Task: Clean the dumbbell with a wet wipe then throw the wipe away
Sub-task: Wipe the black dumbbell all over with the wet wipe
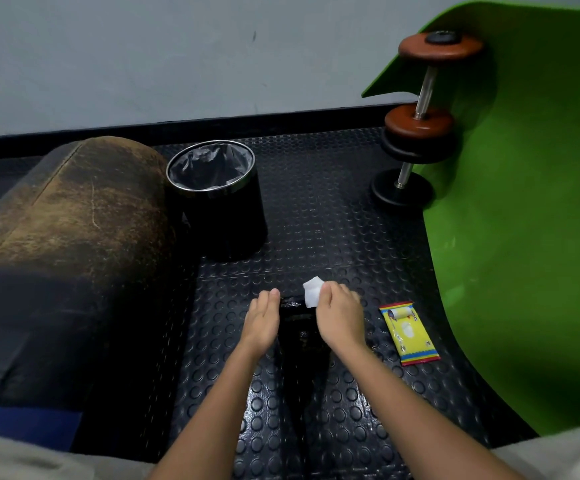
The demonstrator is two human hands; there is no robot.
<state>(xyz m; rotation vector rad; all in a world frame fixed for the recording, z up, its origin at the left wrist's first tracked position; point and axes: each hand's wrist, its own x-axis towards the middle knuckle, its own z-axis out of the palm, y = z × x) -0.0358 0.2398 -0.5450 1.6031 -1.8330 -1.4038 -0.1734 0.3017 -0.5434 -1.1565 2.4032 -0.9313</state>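
A black dumbbell (299, 327) stands on the studded floor mat between my hands; it is dark and hard to make out. My left hand (263, 322) lies with straight fingers against its left side. My right hand (340, 318) pinches a folded white wet wipe (312, 292) and holds it at the dumbbell's top. A black round bin (226, 216) with a grey liner stands open beyond my hands, to the left.
A yellow wet wipe packet (409, 333) lies on the floor right of my right hand. Two more dumbbells (420, 123) stand at the back right against a curled green mat (523, 220). A worn brown padded bench (67, 230) fills the left.
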